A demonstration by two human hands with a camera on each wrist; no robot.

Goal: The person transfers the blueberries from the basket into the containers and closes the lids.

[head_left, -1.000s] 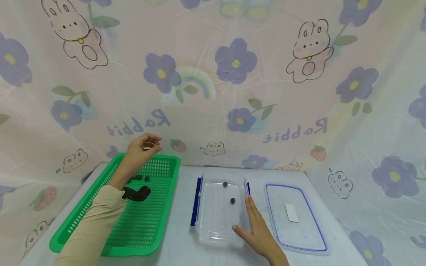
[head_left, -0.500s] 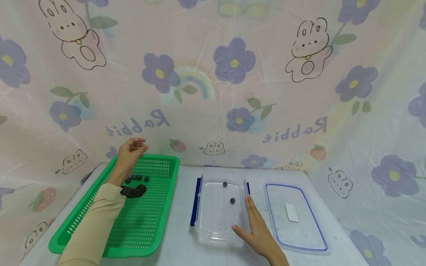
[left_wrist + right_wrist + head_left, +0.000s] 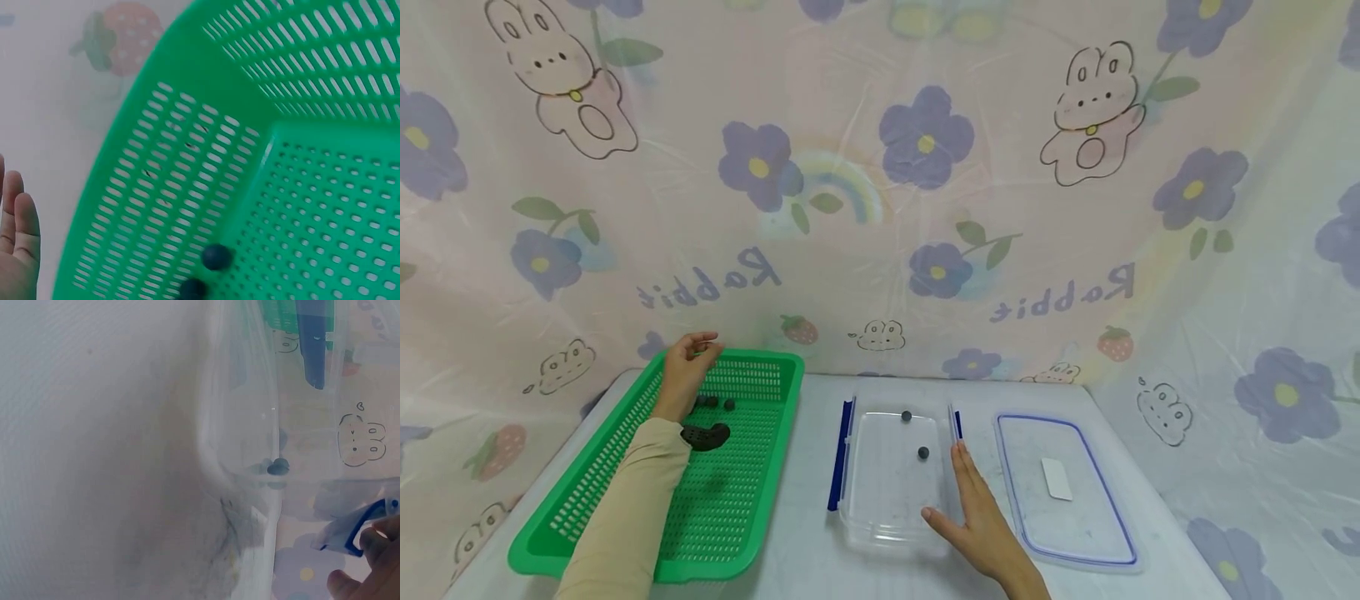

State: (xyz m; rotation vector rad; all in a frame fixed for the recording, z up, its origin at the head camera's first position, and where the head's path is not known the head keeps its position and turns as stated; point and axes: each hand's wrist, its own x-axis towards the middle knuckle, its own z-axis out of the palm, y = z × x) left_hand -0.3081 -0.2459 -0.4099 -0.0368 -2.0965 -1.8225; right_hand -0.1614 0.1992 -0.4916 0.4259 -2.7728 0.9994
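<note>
My left hand (image 3: 685, 375) hangs over the far left part of the green plastic basket (image 3: 772, 487), its fingers loosely bent and nothing visible between them. Small dark balls (image 3: 217, 256) lie on the basket floor near its far end, partly hidden behind this hand in the head view. On the right, a clear plastic box (image 3: 887, 508) with blue side clips stands without its lid. Inside it are two dark balls, a rear ball (image 3: 906, 416) and a front ball (image 3: 922, 452). My right hand (image 3: 985, 521) rests against the box's right side, fingers straight and thumb spread over the near corner.
A clear lid (image 3: 1093, 525) with a blue seal and a white label (image 3: 1057, 480) lies flat to the right of the box. White cloth (image 3: 805, 517) covers the table. Behind it hangs a curtain (image 3: 842, 275) printed with rabbits and flowers.
My left hand has moved left and then lower over the far end of the basket. The right hand, the box and its two balls stay in place.
</note>
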